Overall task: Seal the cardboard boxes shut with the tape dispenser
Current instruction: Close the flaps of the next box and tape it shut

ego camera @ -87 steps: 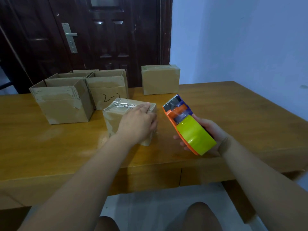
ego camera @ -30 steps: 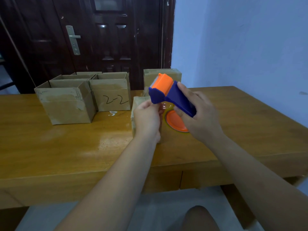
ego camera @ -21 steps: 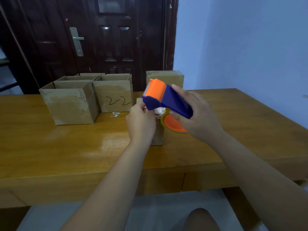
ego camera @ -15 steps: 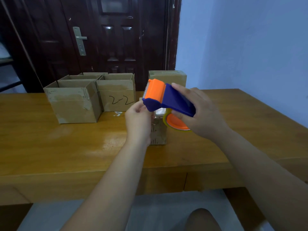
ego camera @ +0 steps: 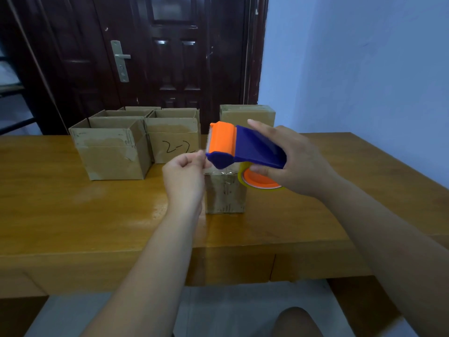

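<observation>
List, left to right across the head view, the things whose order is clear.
Open box → box marked 2-2 → tape dispenser → right hand.

Wooden table (ego camera: pixel 73 227) — dark door (ego camera: pixel 175 57)

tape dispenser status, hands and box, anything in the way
Right hand grips tape dispenser, held up in front of small box. Left hand fingers pinched at its orange front, tape end not discernible. Open boxes back left, out of the way.
</observation>
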Action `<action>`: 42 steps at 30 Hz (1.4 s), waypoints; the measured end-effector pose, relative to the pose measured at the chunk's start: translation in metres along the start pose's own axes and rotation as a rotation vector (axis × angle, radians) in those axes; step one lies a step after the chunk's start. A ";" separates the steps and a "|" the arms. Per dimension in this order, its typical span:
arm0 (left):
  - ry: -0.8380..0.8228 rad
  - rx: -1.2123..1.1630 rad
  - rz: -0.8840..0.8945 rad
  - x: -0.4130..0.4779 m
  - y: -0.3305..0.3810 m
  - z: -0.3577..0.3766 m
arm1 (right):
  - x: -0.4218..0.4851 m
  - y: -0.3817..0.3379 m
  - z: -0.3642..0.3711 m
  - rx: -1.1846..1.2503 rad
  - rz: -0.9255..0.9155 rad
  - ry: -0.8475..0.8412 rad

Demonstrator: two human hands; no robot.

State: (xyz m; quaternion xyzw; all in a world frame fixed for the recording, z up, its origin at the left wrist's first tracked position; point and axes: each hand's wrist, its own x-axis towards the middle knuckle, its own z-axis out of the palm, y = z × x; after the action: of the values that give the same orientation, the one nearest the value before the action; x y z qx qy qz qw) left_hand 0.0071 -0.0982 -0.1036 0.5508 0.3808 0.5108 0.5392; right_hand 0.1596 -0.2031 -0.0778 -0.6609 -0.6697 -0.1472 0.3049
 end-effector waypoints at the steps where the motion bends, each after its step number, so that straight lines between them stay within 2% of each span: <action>1: 0.005 -0.029 -0.013 0.001 0.000 -0.002 | -0.001 -0.001 -0.001 0.044 0.026 0.013; 4: 0.006 -0.025 0.006 0.005 -0.001 -0.006 | -0.008 0.002 0.001 0.109 0.099 0.045; 9: 0.020 0.245 0.228 -0.004 -0.004 -0.002 | -0.017 0.013 0.003 -0.032 0.076 0.029; 13: 0.087 0.205 0.236 -0.009 -0.005 -0.002 | -0.014 0.017 0.002 -0.067 0.081 0.022; 16: 0.074 0.123 0.138 -0.008 -0.006 -0.003 | -0.014 0.018 0.000 0.056 0.134 0.025; 19: 0.032 -0.063 -0.050 -0.005 -0.006 -0.003 | -0.016 0.017 -0.005 0.256 0.203 0.134; 21: 0.043 -0.120 -0.135 0.000 -0.008 -0.004 | -0.016 0.017 -0.006 0.198 0.181 0.123; 22: 0.055 -0.127 -0.154 0.003 -0.010 -0.005 | -0.017 0.019 -0.005 0.111 0.150 0.066; 25: 0.063 0.003 -0.060 0.004 -0.021 -0.009 | -0.024 0.029 -0.001 -0.129 0.109 -0.126; 30: 0.050 0.090 0.000 0.005 -0.026 -0.010 | -0.028 0.038 -0.001 -0.020 0.176 -0.031; 33: 0.064 0.172 0.054 0.009 -0.026 -0.012 | -0.023 0.037 -0.003 -0.016 0.165 -0.048; 37: 0.099 0.428 0.101 0.014 -0.027 -0.012 | -0.020 0.038 -0.004 0.031 0.196 -0.052; 42: 0.106 0.594 0.097 0.027 -0.026 -0.012 | -0.017 0.042 -0.003 0.084 0.226 -0.089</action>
State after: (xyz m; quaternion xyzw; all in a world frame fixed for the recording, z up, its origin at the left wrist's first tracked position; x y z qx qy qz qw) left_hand 0.0034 -0.0665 -0.1259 0.6747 0.5142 0.4302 0.3088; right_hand 0.2005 -0.2148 -0.0946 -0.7248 -0.6092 -0.0542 0.3171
